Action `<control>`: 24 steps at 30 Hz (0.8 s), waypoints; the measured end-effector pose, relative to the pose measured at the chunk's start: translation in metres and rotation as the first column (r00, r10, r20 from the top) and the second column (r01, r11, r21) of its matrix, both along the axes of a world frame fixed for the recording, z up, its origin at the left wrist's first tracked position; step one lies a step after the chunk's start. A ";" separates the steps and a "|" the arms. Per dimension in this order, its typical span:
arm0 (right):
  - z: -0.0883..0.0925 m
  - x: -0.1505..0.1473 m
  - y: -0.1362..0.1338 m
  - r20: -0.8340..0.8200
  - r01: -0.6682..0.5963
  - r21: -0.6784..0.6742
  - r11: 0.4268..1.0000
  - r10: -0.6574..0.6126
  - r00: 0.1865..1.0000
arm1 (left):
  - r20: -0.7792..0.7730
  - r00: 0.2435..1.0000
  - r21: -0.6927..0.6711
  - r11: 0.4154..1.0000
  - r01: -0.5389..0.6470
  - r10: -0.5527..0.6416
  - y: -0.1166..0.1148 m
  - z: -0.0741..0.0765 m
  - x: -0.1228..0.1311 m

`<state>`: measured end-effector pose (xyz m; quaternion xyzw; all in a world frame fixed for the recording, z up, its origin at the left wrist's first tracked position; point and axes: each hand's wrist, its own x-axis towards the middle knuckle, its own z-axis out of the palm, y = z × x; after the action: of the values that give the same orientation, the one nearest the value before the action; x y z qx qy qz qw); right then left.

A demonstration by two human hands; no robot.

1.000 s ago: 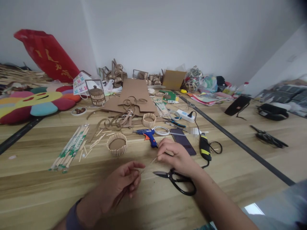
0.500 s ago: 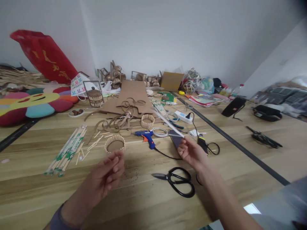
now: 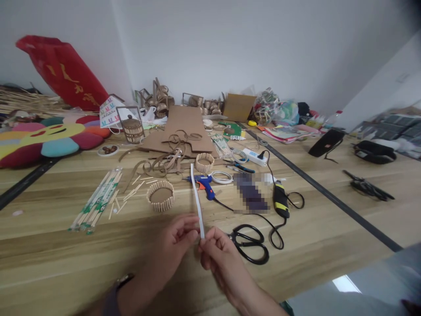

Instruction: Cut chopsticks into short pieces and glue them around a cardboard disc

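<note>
A narrow white strip [image 3: 196,199] rises from my right hand [image 3: 219,252], whose thumb and fingers pinch its lower end. My left hand [image 3: 180,239] is just left of the strip, thumb and fingertips close to its edge; whether they grip it is unclear. Behind my hands lie a blue glue gun [image 3: 204,182] and a round stick-walled basket [image 3: 160,196]. Black-handled scissors [image 3: 251,245] rest to the right, their blades hidden by my right hand. A smaller stick ring [image 3: 204,163] stands further back.
Packaged sticks [image 3: 98,197] and loose short sticks [image 3: 131,192] lie left. Brown strips [image 3: 158,166] and cardboard [image 3: 184,127] are at the back. A black and yellow rotary tool [image 3: 281,199] with its cord lies right, near a power strip [image 3: 255,156].
My right hand has moved left and down with the strip, which now points up and away. My left hand has moved right, beside it. The view has shifted slightly.
</note>
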<state>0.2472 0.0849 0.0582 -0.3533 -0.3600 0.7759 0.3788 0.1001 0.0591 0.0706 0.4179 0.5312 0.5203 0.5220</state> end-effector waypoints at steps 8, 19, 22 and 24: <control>0.000 0.020 0.001 0.259 -0.243 0.202 0.949 0.188 0.947 | 0.170 0.985 -0.164 0.986 0.036 -0.008 0.002 0.002 0.009; 0.013 0.127 0.056 0.924 -0.829 0.342 0.443 -0.318 0.211 | -0.014 0.998 -0.036 0.997 -0.064 0.064 0.012 0.013 -0.008; 0.018 0.127 0.054 0.939 -0.830 0.342 0.440 -0.198 0.282 | -0.090 0.992 0.015 0.996 -0.089 0.090 0.017 0.024 -0.010; 0.021 0.126 0.054 0.899 -0.755 0.426 0.498 -0.138 0.416 | -0.131 0.986 0.051 0.994 -0.093 0.099 0.021 0.030 -0.012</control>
<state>0.3729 0.1384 0.0794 -0.3857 -0.8700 0.2961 0.0821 0.0881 0.0796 0.1010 0.4372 0.5728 0.5274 0.4500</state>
